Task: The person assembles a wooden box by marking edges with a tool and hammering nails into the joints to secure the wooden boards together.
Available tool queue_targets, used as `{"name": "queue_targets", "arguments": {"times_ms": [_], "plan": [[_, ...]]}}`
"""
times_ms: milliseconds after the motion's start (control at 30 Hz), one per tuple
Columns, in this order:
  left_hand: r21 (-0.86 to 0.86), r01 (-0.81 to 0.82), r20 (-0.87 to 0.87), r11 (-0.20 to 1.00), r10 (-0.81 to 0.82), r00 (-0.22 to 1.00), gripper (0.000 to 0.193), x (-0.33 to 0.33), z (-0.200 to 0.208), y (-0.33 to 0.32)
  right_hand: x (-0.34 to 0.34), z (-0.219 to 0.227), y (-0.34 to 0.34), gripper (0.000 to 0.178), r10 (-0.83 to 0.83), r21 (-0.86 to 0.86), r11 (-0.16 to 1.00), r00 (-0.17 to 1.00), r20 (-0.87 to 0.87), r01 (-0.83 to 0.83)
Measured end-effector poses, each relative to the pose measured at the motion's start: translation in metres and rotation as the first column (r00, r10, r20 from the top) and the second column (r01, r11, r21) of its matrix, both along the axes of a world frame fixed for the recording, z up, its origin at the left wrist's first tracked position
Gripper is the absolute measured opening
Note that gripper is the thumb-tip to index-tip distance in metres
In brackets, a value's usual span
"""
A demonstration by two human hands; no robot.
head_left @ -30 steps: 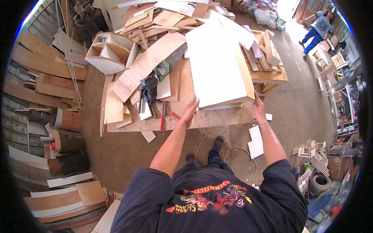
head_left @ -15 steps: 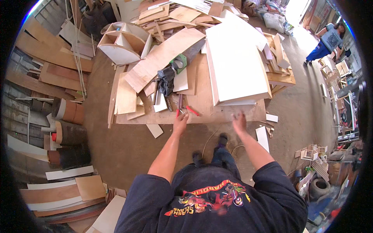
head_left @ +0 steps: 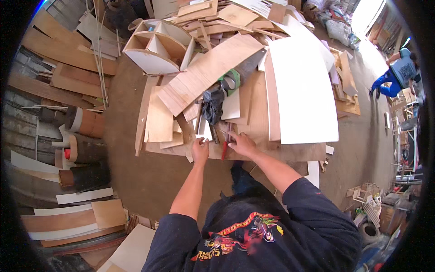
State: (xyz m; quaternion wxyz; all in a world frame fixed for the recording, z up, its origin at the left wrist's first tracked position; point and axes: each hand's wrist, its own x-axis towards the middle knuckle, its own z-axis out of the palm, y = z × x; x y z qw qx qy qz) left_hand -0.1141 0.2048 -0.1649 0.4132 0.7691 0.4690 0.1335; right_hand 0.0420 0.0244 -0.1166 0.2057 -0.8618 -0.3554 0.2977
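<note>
A red-handled tool (head_left: 224, 149), like pliers or pincers, lies at the near edge of the wooden worktable (head_left: 281, 153). My right hand (head_left: 242, 145) is just right of it, fingers apart, the fingertips at or touching the tool. My left hand (head_left: 200, 150) is at the near end of a narrow white board piece (head_left: 205, 130), its fingers slightly bent and nothing visible in them. Beyond the hands lie a crumpled black plastic bag (head_left: 212, 106) and a green-and-black tool (head_left: 230, 80), partly covered by boards. A large white panel (head_left: 303, 90) lies to the right.
Wood offcuts (head_left: 235, 16) are heaped at the back of the table. A curved white-and-wood shelf unit (head_left: 156, 47) stands at the far left. Rolls of sheet material (head_left: 86, 122) and leaning boards line the left wall. Another person (head_left: 398, 75) is at the far right.
My right hand has moved left from beside the white panel to the red-handled tool. My left hand has moved off that tool, to its left. The tool's handles lie differently. My view has shifted.
</note>
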Motion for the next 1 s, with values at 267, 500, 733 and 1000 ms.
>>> {"name": "queue_targets", "arguments": {"times_ms": [267, 500, 733, 1000], "plan": [[0.228, 0.127, -0.200, 0.965, -0.081, 0.976, 0.039, 0.030, 0.023, 0.056, 0.017, -0.058, 0.057, 0.050, 0.004, -0.035, 0.999, 0.999, 0.045, -0.003], [-0.104, 0.205, -0.250, 0.973, -0.225, 0.942, 0.038, 0.047, -0.004, 0.080, 0.029, -0.023, 0.074, 0.042, -0.168, 0.035, 0.985, 0.984, -0.065, 0.170], [-0.607, 0.208, 0.219, 0.767, -0.090, 0.972, 0.039, 0.022, -0.021, 0.090, 0.024, -0.028, 0.111, 0.044, -0.315, -0.016, 0.949, 0.946, -0.077, 0.314], [-0.182, 0.522, 0.274, 0.833, -0.467, 0.841, 0.037, -0.005, 0.047, 0.063, -0.018, 0.027, 0.171, 0.039, -0.394, 0.216, 0.799, 0.760, -0.516, 0.561]]}}
